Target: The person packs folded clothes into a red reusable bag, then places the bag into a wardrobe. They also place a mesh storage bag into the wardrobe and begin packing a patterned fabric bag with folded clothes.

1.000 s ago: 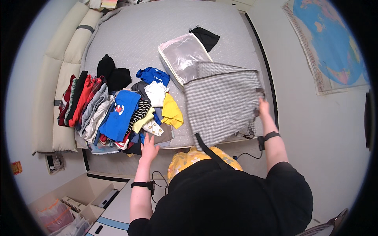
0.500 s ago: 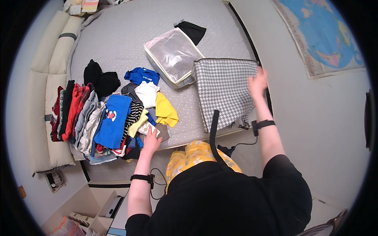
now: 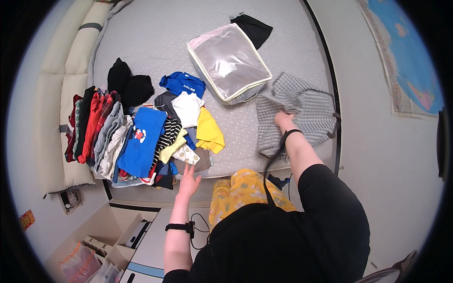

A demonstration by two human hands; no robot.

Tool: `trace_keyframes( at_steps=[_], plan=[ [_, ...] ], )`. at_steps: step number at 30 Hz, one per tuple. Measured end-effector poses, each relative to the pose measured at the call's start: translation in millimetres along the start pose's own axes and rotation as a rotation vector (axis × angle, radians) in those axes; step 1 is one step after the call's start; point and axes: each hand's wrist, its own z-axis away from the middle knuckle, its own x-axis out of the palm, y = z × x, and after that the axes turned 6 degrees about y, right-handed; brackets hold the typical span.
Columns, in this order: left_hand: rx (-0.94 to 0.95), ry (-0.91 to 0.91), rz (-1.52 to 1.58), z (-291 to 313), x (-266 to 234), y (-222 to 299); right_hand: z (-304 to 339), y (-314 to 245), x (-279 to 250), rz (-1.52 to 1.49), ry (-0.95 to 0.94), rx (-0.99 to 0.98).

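Observation:
My right hand (image 3: 285,120) is closed on a grey-and-white houndstooth fabric bag (image 3: 315,111), crumpled on the right side of the bed; some of its fingers are hidden in the folds. Dark trim and a dark handle show at the bag's right edge. My left hand (image 3: 188,183) is open, fingers spread, at the bed's front edge. Its fingertips are beside a white printed garment (image 3: 187,154) and a brownish-grey one (image 3: 200,162). To its left, a blue shirt (image 3: 138,141) lies over a striped black-and-white garment (image 3: 169,139).
A clear-topped zip storage case (image 3: 231,63) lies mid-bed, with a black pouch (image 3: 255,29) behind it. A row of folded clothes (image 3: 94,129) stands at the left by a cream cushion (image 3: 54,113). Yellow (image 3: 210,132) and white (image 3: 187,109) garments lie nearer. A black strap (image 3: 267,177) hangs before me.
My right hand has moved left from the bag's far right corner and closed on its fabric. The bag, spread flat before, is now crumpled. My left hand remains open beside the clothes.

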Motion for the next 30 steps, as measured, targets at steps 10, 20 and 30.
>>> trace_keyframes(
  at_steps=[10, 20, 30],
  plan=[
    [-0.135, -0.097, 0.107, 3.2, 17.1, 17.7, -59.1, -176.1, -43.0, -1.189, -0.159, -0.036],
    [-0.147, -0.031, 0.132, 6.2, 24.2, 5.8, -86.2, -216.5, -7.7, -1.779, -0.191, 0.261],
    [-0.115, -0.044, 0.164, 16.1, 32.0, -10.3, -25.1, -214.4, -11.9, -1.776, 0.114, 0.032]
  ],
)
